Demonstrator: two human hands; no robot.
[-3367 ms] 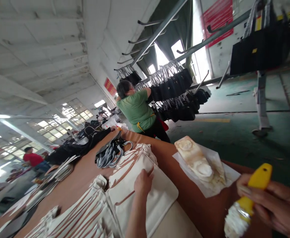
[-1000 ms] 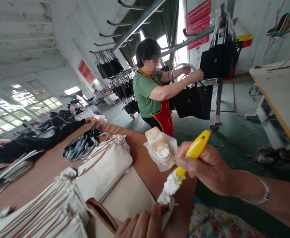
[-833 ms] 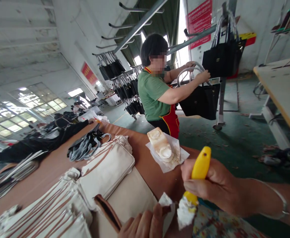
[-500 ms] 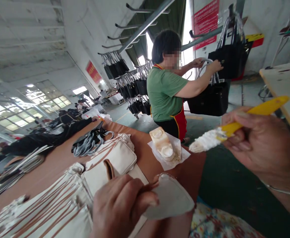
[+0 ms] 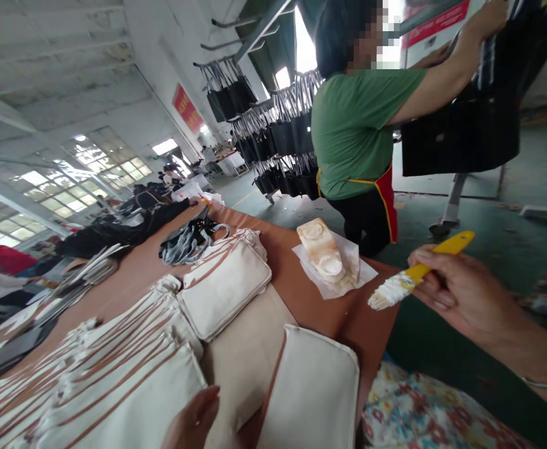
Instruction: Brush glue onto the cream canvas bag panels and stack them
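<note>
My right hand grips a yellow-handled brush whose bristles are coated in white paste, held past the table's right edge. Near the bottom edge, my left hand shows only a thumb and part of the palm; its other fingers are out of view. Just right of it lies a flat cream piece with a brown edge, touched by neither hand. A paste-smeared block rests on white paper near the table corner.
Stacked cream pieces with brown edges and a cream pouch pile cover the brown table. Black and grey straps lie behind. Beyond the table, a person in green handles a black bag beside hanging racks.
My left hand has let go of the cream piece and moved down-left; the piece now lies flat. The brush has shifted slightly lower. The person appears nearer and farther right.
</note>
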